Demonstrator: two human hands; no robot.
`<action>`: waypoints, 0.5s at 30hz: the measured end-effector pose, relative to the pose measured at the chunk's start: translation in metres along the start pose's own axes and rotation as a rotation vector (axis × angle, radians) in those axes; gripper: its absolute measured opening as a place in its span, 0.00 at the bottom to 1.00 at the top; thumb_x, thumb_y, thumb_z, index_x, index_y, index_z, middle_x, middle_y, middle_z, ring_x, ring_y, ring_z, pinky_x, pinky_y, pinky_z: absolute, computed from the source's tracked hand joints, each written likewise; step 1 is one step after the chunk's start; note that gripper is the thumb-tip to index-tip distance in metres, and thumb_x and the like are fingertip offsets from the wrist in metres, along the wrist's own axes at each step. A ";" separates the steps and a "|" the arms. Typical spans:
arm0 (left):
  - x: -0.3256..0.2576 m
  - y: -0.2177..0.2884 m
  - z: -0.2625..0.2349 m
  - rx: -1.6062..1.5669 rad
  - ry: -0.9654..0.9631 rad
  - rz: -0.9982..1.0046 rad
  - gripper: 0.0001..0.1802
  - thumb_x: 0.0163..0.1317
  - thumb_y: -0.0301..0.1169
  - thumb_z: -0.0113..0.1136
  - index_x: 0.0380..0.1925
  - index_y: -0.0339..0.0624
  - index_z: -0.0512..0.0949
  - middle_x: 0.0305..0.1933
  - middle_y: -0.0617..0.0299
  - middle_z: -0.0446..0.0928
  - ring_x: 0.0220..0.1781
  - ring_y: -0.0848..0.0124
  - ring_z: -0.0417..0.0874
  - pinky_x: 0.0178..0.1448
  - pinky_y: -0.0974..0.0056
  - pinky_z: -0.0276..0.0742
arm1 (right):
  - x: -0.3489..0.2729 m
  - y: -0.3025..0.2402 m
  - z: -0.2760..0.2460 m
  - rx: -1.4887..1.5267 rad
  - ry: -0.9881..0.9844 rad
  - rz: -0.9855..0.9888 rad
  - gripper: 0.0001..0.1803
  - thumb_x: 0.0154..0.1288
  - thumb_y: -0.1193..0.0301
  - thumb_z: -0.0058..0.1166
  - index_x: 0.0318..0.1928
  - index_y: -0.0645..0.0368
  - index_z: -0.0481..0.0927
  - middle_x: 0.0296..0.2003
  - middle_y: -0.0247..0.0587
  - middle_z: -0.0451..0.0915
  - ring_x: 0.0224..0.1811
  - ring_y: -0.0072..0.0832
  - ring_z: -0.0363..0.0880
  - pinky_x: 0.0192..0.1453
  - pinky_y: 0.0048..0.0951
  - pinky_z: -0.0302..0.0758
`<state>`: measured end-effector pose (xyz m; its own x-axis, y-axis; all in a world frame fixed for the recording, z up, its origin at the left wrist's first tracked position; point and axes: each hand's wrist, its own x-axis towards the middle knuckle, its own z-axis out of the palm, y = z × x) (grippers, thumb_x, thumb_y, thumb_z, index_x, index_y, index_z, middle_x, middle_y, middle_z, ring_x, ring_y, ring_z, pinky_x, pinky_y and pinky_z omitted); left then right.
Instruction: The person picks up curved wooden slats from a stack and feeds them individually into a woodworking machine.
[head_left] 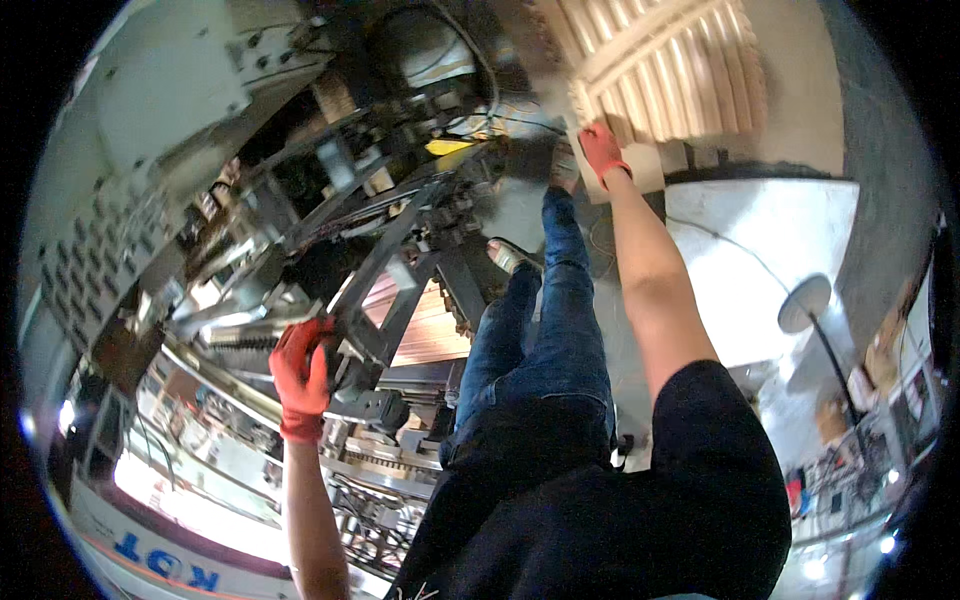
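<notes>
My left hand, in a red glove, is on the left at the machine. Its fingers curl beside a dark machine part, and what they close on is hidden. Farther off, my right hand is stretched forward in a matching red glove. It is at the near left corner of a stack of pale wooden strips, with a crosswise strip on top. The fingers of this hand look curled in, but what they hold, if anything, does not show.
Metal frames and rails of the machine fill the left side, with reddish-brown strips low inside it. A yellow piece lies ahead. To the right are a white sheet-like surface and a round disc on a dark pole.
</notes>
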<state>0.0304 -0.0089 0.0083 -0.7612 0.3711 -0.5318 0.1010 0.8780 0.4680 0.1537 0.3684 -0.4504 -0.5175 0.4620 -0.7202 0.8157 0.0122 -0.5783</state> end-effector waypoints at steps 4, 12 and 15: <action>-0.005 -0.014 -0.004 -0.103 0.115 0.007 0.20 0.67 0.36 0.53 0.47 0.27 0.79 0.47 0.48 0.82 0.43 0.61 0.81 0.49 0.60 0.76 | 0.054 0.032 0.007 0.024 0.410 0.070 0.22 0.61 0.59 0.57 0.51 0.59 0.79 0.46 0.52 0.83 0.51 0.49 0.81 0.57 0.43 0.75; -0.010 -0.023 -0.006 0.131 0.121 0.016 0.28 0.70 0.48 0.47 0.44 0.28 0.79 0.43 0.49 0.81 0.42 0.61 0.79 0.49 0.58 0.72 | 0.155 0.046 0.025 0.408 0.530 0.340 0.26 0.50 0.56 0.65 0.42 0.65 0.80 0.42 0.58 0.84 0.48 0.52 0.83 0.53 0.45 0.77; -0.021 -0.025 0.010 -0.046 0.293 -0.045 0.30 0.71 0.50 0.47 0.44 0.28 0.79 0.42 0.49 0.81 0.42 0.61 0.80 0.53 0.57 0.72 | 0.146 0.023 0.028 0.403 0.591 0.400 0.26 0.45 0.56 0.68 0.40 0.63 0.80 0.41 0.57 0.84 0.48 0.53 0.83 0.55 0.46 0.77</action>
<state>0.0498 -0.0360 0.0005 -0.9176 0.2233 -0.3290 0.0395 0.8745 0.4834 0.0900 0.4110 -0.5796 0.1062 0.7565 -0.6453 0.6959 -0.5201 -0.4952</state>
